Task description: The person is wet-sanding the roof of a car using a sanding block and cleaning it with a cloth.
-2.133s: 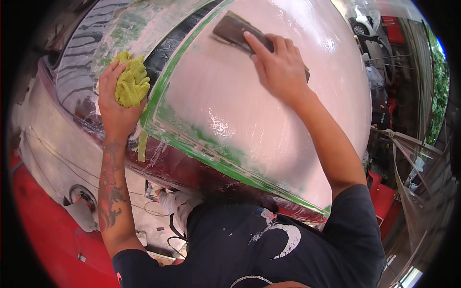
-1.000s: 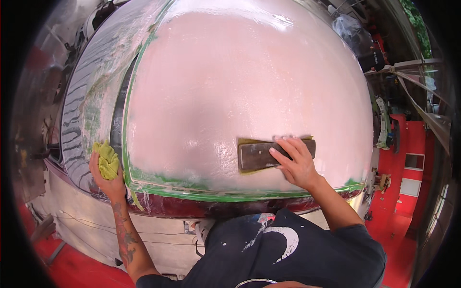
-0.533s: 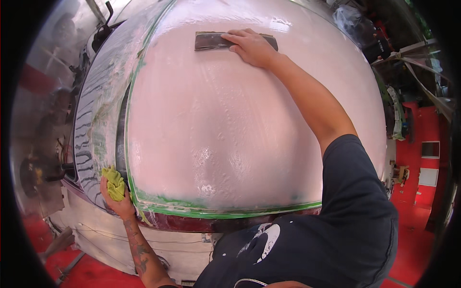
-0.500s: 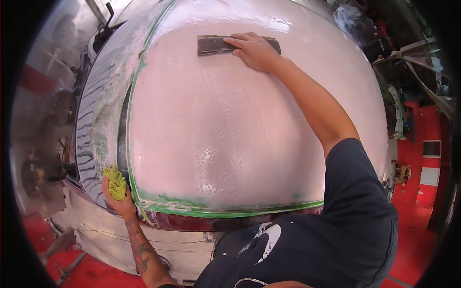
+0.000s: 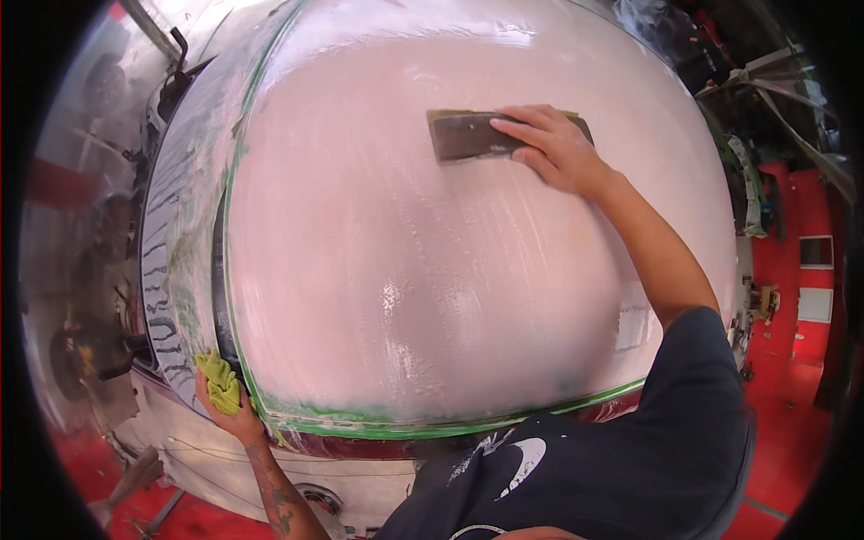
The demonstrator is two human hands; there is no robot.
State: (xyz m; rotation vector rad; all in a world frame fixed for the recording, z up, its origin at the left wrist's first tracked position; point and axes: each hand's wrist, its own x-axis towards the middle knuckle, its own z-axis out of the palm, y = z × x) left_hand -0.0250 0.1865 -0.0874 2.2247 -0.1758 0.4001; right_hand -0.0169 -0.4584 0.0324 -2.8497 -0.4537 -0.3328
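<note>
A dark, flat sanding block [image 5: 468, 135] with a tan edge lies on the wet, pale pink car roof [image 5: 360, 234]. Over its right part, my right hand [image 5: 560, 148] is closed, thumb on the near side and fingers across the top. Low on the left, my left hand [image 5: 236, 421] grips a crumpled yellow-green cloth [image 5: 219, 382] at the corner of the roof. Green masking tape [image 5: 396, 432] borders the pink surface along the near and left sides. Milky streaks and droplets cover the roof's middle.
Left of the roof, a streaked, wet windshield-like sheet [image 5: 162, 261] curves down. Dark red bodywork [image 5: 360, 447] shows below the taped near edge. Red floor [image 5: 774, 450] lies to the right, with shelving and clutter beyond. A wheel [image 5: 319, 497] shows near my left forearm.
My right hand has slid the sanding block to the right and nearer across the roof. My left hand, still with the cloth, appears slightly lower as the whole view has shifted.
</note>
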